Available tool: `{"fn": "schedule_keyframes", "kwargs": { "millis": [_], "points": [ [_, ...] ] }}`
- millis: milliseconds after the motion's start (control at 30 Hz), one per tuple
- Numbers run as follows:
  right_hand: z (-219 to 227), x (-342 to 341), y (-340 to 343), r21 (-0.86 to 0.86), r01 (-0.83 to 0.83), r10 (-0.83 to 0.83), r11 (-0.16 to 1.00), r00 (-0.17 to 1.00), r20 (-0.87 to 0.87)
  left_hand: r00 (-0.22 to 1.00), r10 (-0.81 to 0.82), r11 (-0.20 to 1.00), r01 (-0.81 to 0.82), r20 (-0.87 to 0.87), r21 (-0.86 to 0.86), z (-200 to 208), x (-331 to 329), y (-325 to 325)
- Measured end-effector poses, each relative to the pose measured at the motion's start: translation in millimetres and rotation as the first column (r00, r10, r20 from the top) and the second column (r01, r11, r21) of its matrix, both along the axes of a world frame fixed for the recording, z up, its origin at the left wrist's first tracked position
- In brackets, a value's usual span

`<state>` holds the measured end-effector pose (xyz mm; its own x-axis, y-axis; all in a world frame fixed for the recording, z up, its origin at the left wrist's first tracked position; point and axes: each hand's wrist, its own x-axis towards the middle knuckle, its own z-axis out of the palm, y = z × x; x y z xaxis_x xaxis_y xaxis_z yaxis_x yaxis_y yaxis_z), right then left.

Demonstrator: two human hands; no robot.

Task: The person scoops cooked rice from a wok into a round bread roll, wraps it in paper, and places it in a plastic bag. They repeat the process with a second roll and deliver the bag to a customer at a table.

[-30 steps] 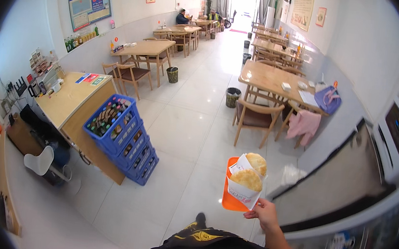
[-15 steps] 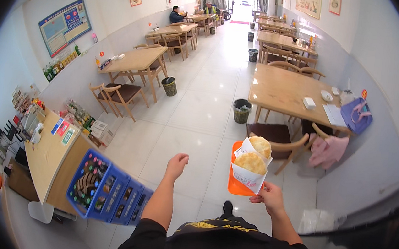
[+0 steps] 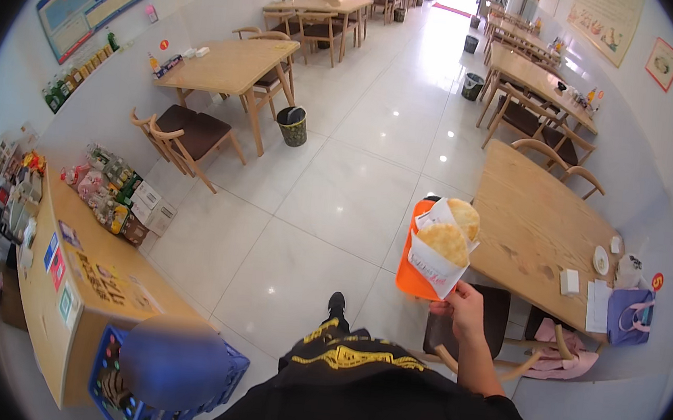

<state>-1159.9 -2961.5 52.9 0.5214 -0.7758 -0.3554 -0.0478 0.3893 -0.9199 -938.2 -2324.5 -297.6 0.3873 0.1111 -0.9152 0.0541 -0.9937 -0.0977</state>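
Observation:
My right hand [image 3: 463,305] grips the near edge of an orange tray [image 3: 411,272] and holds it out in front of me. On the tray lie two round golden flatbreads [image 3: 447,238] in white paper wrappers. The tray hovers next to the near corner of a long wooden table [image 3: 537,229] on my right. My left hand is out of view.
A dark-seated chair [image 3: 471,330] stands right under my hand. A wooden counter [image 3: 78,282] with packaged goods and a blue crate [image 3: 124,400] lies at the left. More tables, chairs and small bins [image 3: 292,125] line the tiled aisle ahead. A purple bag [image 3: 626,315] rests on the table.
I have walked forward and turned; the counter and crate slid to the lower left. My left arm, stretched out half a second ago, has dropped out of view. The tray stays in my right hand.

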Motion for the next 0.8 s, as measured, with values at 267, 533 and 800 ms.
{"fn": "schedule_keyframes", "kwargs": {
  "millis": [267,533,800],
  "points": [
    [3,178,-188,0.069,0.111,-0.113,0.991,0.993,0.033,0.851,-0.121,0.841,0.361,0.511,-0.402,50,396,-468],
    [-16,329,-419,0.039,0.123,-0.124,0.992,0.992,0.036,0.745,0.188,0.171,0.616,0.64,-0.769,170,595,-944],
    [-1,496,-670,0.03,0.107,-0.108,0.994,0.993,0.05,0.926,-0.37,0.914,0.377,0.07,-0.148,23,646,-854]
  ]
}}
